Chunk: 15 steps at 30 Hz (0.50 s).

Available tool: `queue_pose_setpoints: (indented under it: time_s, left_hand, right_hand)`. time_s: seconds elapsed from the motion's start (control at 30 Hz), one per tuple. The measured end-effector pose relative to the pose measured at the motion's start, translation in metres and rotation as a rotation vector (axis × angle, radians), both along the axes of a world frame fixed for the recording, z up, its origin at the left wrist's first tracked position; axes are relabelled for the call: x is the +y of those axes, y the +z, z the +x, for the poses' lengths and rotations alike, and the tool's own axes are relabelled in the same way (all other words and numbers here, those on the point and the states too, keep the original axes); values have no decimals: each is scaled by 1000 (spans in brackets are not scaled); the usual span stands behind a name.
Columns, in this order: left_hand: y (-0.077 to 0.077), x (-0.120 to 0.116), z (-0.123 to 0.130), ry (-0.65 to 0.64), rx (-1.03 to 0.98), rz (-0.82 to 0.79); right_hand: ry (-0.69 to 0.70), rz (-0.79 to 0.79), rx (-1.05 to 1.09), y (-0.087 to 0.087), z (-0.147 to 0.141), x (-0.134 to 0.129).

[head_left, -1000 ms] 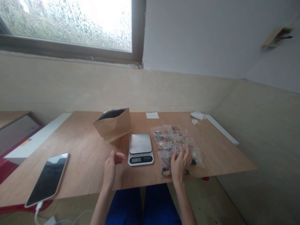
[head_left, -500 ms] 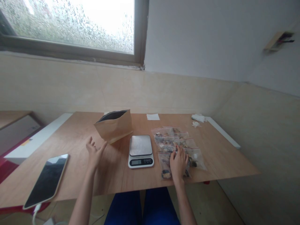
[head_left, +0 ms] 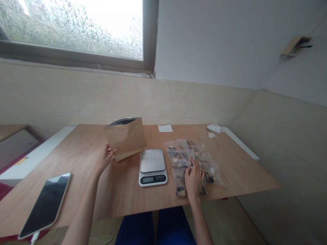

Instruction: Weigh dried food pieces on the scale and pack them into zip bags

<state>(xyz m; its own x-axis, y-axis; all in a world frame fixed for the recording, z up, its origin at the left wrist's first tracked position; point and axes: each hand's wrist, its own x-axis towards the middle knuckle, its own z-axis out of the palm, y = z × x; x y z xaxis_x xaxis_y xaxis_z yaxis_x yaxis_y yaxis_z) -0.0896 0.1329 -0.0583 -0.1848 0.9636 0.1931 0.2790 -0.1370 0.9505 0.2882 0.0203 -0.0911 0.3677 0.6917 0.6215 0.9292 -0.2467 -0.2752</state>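
A brown paper pouch [head_left: 126, 139] stands open-topped at the left of the table, showing a dark lining. My left hand [head_left: 105, 159] grips its lower left edge between thumb and fingers. Right of the pouch lies a white digital scale [head_left: 152, 166] with a bare metal plate. Several clear zip bags [head_left: 189, 153] with small dark and brown pieces overlap to the scale's right. My right hand [head_left: 194, 177] rests on the nearest bags, fingers slightly apart and curved; nothing is seen held in it.
A phone [head_left: 46, 206] with a white cable lies at the table's left front. A white paper square [head_left: 165, 128] is near the back edge, and crumpled tissue [head_left: 214, 128] at the back right. The wooden table [head_left: 240, 173] meets a tiled wall.
My left hand has gone from open beside the pouch to holding its lower left edge, and the pouch stands more upright. My right hand has stayed on the bags. The view has shifted slightly.
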Motion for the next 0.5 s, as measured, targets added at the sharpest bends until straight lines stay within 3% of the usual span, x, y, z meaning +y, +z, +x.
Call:
queue_pose_setpoints:
  time_s: [0.17,0.3,0.5]
  left_hand:
    - [4,-9,1,-50,14,-35]
    - [-6,-12,4,0,48,-53]
    - [-32,-28,14,290,190,-65]
  right_hand:
    - [13,9,7,1,0,-1]
    - [19,34,19,2,0,-1]
    - [30,51,31,2,1,-2]
